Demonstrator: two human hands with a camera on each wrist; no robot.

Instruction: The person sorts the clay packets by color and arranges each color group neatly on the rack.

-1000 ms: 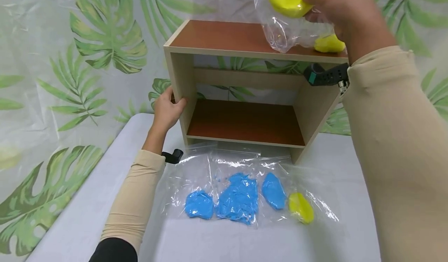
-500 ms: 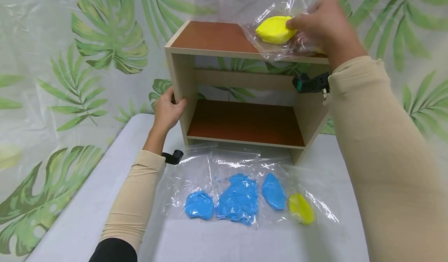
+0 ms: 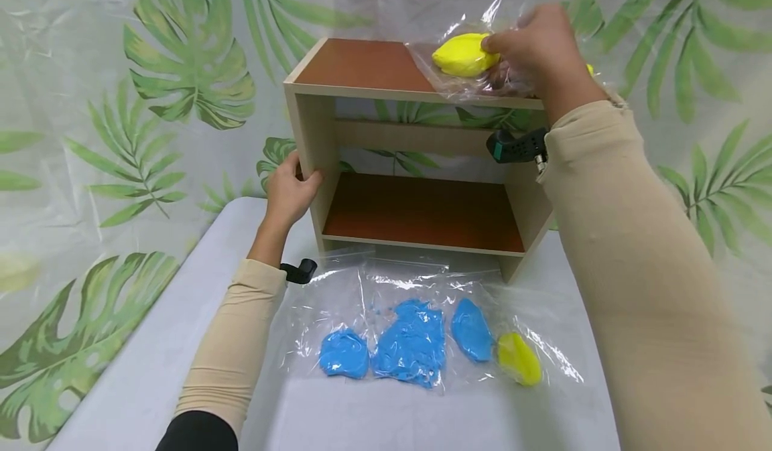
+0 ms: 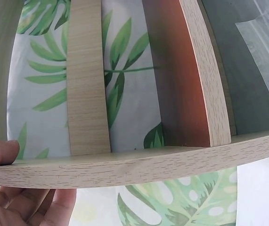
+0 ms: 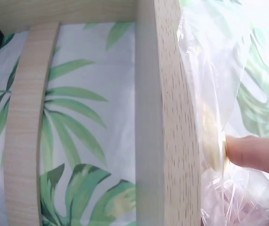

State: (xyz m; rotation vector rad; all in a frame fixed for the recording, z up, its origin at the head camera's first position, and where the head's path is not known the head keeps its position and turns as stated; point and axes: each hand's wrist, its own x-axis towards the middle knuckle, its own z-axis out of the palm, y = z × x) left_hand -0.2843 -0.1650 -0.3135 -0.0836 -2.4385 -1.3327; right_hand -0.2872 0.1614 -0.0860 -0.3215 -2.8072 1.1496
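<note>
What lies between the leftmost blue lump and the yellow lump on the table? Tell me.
In the head view, a broad blue lump and, nearer the yellow lump, a narrow blue lump, both bagged.

In the head view, the right hand (image 3: 537,45) hides part of the bag (image 3: 458,86) and one end of the yellow lump (image 3: 461,54) inside; beyond the wrist, a yellow sliver (image 3: 590,70) is too small to identify. The shelf (image 3: 422,210) hides fingertips of the left hand (image 3: 291,189). Each wrist view crops its hand; the right one blurs the lump.
</note>
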